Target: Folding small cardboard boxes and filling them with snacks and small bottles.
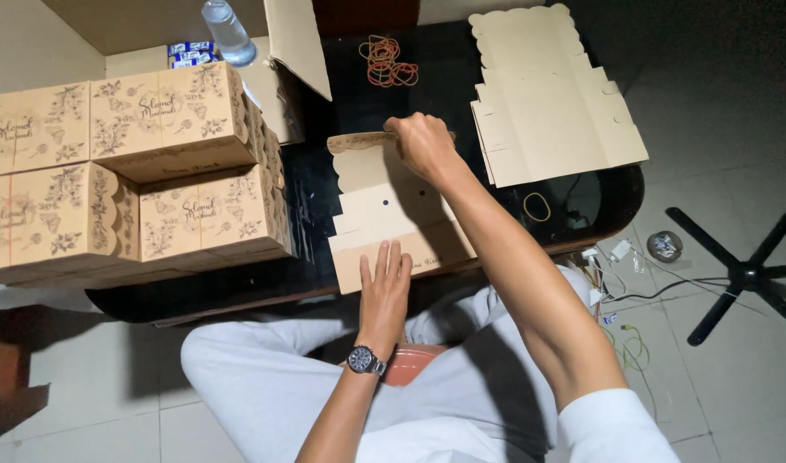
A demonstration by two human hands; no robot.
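**Flat box blank under both hands on the black table**

I see my left hand [384,279] lying flat, fingers spread open, pressing the near edge of the unfolded box blank [384,219], which lies on the black table [444,77]. My right hand [423,144] pinches the blank's far scalloped flap, fingers closed on it. Left of the blank stand stacked finished boxes [119,176], lids shut, so I cannot tell their contents. Right of the blank lies a pile of flat blanks [547,94]; beyond the blank are loose rubber bands [386,62] and, further left, a plastic bottle [228,33].
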